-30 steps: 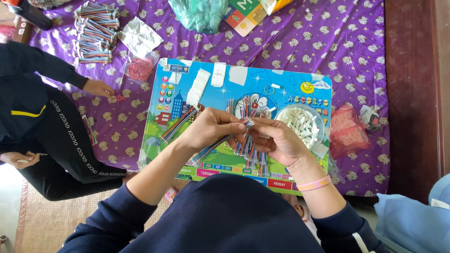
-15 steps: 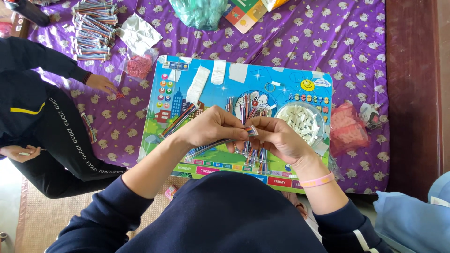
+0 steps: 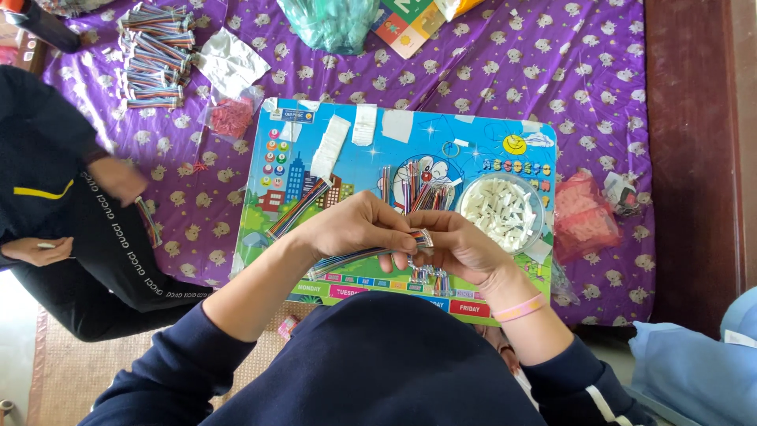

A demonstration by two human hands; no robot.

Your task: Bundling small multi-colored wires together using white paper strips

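The left hand [image 3: 359, 229] and right hand [image 3: 453, 244] meet over the colourful cartoon board [image 3: 347, 158], both pinched shut on one multicoloured ribbon cable [image 3: 355, 259] (its connector end sits between the fingertips), the loose length trailing toward 8 o'clock. A clear bowl of white pieces [image 3: 501, 211] stands at 2 o'clock of the hands, more cables [image 3: 414, 189] at 12 o'clock.

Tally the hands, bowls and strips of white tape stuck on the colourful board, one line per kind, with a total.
Hands on the ribbon cable: 2, left hand and right hand
Bowls of white pieces: 1
White tape strips: 3
Total: 6
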